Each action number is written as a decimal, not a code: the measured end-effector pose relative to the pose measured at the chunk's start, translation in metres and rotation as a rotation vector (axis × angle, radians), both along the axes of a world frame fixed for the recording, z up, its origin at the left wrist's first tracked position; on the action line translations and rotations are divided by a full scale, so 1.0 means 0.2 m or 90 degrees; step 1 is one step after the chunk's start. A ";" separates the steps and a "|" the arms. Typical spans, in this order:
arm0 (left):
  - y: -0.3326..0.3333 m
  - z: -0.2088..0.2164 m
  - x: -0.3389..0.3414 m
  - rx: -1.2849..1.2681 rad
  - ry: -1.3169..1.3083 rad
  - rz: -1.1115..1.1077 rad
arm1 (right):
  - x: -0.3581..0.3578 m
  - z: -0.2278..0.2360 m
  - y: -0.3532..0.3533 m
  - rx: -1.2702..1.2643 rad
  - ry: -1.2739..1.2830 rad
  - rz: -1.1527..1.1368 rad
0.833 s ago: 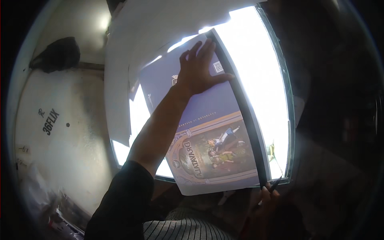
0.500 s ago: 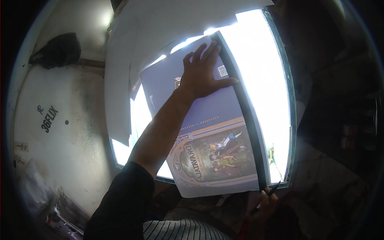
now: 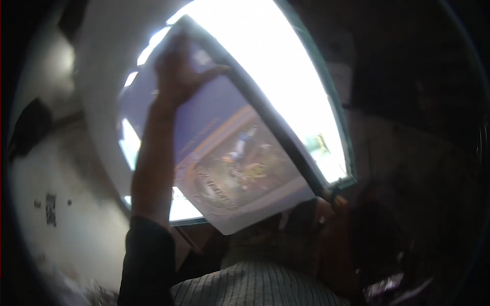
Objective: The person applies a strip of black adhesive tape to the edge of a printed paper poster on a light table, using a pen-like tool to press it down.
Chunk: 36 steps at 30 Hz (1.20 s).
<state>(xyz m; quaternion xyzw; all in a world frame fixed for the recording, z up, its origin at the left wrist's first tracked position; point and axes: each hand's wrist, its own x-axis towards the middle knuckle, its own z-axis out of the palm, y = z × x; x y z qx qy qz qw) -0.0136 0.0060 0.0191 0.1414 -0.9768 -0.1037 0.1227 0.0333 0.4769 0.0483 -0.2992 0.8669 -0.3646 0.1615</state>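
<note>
A printed sheet (image 3: 245,168), blue with an ornate framed picture at its near end, lies on a brightly glowing panel (image 3: 255,46). Along its right edge runs a long dark straight strip (image 3: 270,130). My left hand (image 3: 176,76) rests flat on the far part of the sheet, fingers spread, its thumb reaching the strip. At the strip's near end my right hand (image 3: 331,210) is closed around a slim dark pen-like tool (image 3: 335,194). Motion blur hides the tool's tip and exact kind.
Large white paper (image 3: 102,86) covers the panel's left side. Further left stand a pale surface (image 3: 76,245) and a black bundle (image 3: 31,125). A greenish edge (image 3: 324,81) borders the panel on the right. Shiny crumpled plastic (image 3: 385,285) shows at lower right.
The whole view has swung, so the panel, sheet and both hands appear turned and further left. My left hand keeps its flat place on the sheet; my right hand stays by the strip's near end.
</note>
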 end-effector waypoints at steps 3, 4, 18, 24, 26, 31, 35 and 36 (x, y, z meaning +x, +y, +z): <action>0.00 0.02 0.06 -0.077 -0.090 0.007 | 0.06 -0.04 0.03 -0.025 -0.041 0.006; 0.05 0.03 0.02 -0.047 -0.138 0.038 | 0.04 -0.04 0.03 -0.025 -0.041 0.015; 0.10 0.04 -0.02 -0.011 -0.194 0.050 | 0.00 -0.06 0.06 -0.043 0.060 0.032; 0.12 0.13 -0.03 0.049 -0.336 0.112 | -0.13 -0.01 0.12 -0.060 0.032 -0.024; 0.14 0.09 -0.09 0.001 -0.344 0.093 | -0.30 -0.17 0.09 -0.262 0.085 -0.148; 0.14 0.23 -0.06 0.051 -0.420 0.166 | -0.76 -0.02 -1.01 -0.390 0.043 -0.003; 0.15 0.27 -0.08 0.080 -0.429 0.160 | -1.01 -0.06 -1.69 -0.385 0.087 0.084; 0.15 0.26 -0.08 0.099 -0.415 0.156 | -1.03 -0.07 -1.78 -0.351 0.049 0.078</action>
